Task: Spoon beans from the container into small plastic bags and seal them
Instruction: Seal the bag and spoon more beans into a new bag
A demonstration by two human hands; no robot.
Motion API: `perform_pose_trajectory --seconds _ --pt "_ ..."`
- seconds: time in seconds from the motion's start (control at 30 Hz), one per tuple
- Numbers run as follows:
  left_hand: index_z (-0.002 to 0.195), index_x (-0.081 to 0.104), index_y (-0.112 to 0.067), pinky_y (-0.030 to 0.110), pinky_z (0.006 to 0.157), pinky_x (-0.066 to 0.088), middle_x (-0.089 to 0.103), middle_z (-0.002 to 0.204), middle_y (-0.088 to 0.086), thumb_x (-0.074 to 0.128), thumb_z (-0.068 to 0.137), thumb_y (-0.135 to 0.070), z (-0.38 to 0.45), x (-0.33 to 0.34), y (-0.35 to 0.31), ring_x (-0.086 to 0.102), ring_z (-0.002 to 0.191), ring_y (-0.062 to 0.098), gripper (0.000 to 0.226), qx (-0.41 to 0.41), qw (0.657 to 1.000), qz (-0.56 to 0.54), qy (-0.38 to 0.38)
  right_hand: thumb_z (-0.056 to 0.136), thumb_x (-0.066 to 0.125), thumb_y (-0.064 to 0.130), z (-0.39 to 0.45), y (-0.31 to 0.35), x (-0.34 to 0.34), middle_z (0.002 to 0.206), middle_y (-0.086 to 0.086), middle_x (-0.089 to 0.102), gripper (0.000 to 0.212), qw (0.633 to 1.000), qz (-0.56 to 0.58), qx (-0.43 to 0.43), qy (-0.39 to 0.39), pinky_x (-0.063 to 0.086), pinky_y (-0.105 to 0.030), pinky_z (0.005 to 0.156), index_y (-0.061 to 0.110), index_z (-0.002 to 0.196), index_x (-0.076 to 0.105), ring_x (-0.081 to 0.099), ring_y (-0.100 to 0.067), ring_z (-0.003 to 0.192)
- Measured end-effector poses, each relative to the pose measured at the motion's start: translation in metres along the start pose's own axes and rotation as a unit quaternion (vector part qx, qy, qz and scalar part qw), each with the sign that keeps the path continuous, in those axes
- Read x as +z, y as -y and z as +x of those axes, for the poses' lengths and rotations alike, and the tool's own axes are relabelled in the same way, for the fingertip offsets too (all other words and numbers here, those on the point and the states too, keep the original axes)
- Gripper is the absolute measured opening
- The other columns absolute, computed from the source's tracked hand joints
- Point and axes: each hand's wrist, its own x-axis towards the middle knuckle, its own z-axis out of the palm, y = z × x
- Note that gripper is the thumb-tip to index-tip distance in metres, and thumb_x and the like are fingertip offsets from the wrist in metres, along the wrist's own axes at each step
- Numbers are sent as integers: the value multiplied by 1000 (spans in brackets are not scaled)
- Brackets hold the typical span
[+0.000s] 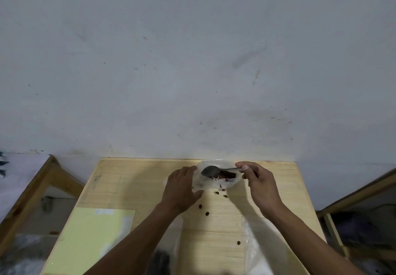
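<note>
A clear plastic container (pixel 214 183) with dark red beans (pixel 226 175) inside sits at the far edge of the wooden table (pixel 132 189). My right hand (pixel 260 180) pinches the handle of a metal spoon (pixel 211 170), whose bowl hangs over the container's left side. My left hand (pixel 182 185) grips the container's left wall, thumb at its near edge. Several loose beans (pixel 217 192) lie scattered on the table in front of the container. Clear plastic bags (pixel 255 251) lie near the table's front, partly under my forearms.
A pale yellow sheet (pixel 90 240) covers the table's near left corner. A grey wall (pixel 192 71) rises right behind the table. Wooden frames stand left (pixel 42 180) and right (pixel 360 193) of the table. Something dark and blurred (pixel 159 262) lies at the bottom edge.
</note>
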Motion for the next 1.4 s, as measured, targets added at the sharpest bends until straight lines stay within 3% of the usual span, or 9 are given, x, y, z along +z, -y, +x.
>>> perform_pose_trajectory --seconds 0.2,0.43,0.53,0.63,0.8,1.0,1.23,1.4 --pt "142 41 -23 34 108 36 52 137 -4 65 81 -50 -2 1 1 51 123 19 70 -14 1000 -16 -3 99 55 20 2 2 9 98 15 73 21 999 -10 -34 18 46 -20 82 28 96 74 64 -6 92" --pt "140 44 -22 34 104 38 54 135 -4 67 79 -52 -5 0 7 55 119 18 72 -49 998 -31 5 101 49 21 18 -5 0 98 5 69 23 997 -5 -8 -73 45 -25 78 17 101 71 62 -14 89" --pt "139 44 -22 34 102 39 55 135 -4 67 78 -52 -5 1 8 56 117 18 72 -53 998 -34 28 101 47 23 29 -24 -3 99 5 69 24 994 -49 13 -91 50 -38 84 19 100 71 63 -19 95" --pt "139 43 -24 34 104 37 54 137 -5 67 77 -55 -4 4 7 54 119 19 74 -45 996 -45 64 102 46 20 34 -42 0 105 -2 69 25 991 -96 10 -98 48 -42 94 19 102 71 62 -24 100" --pt "141 41 -23 31 106 32 49 144 -7 70 78 -51 -1 7 2 48 126 15 75 -7 993 -49 105 101 49 14 26 -57 17 105 -4 67 23 991 -99 1 -90 45 -32 94 13 107 72 60 -19 100" --pt "143 39 -22 30 105 33 48 145 -6 71 78 -48 -1 10 -6 48 126 15 77 -15 991 -75 112 102 48 16 20 -74 37 104 -7 71 24 991 -34 118 -60 46 -33 96 9 102 71 63 -22 102" --pt "138 43 -24 28 98 36 53 137 -9 71 77 -48 -5 9 -4 52 118 12 72 -10 991 -82 103 100 44 7 31 -64 31 98 -7 68 27 972 59 204 -103 44 -27 77 6 99 71 56 -12 78" --pt "133 48 -28 32 92 44 59 127 -10 64 72 -58 -10 5 3 57 110 13 69 -20 994 -72 75 99 45 6 36 -50 9 92 -4 66 28 975 69 181 -114 43 -25 68 11 92 71 54 -14 73"
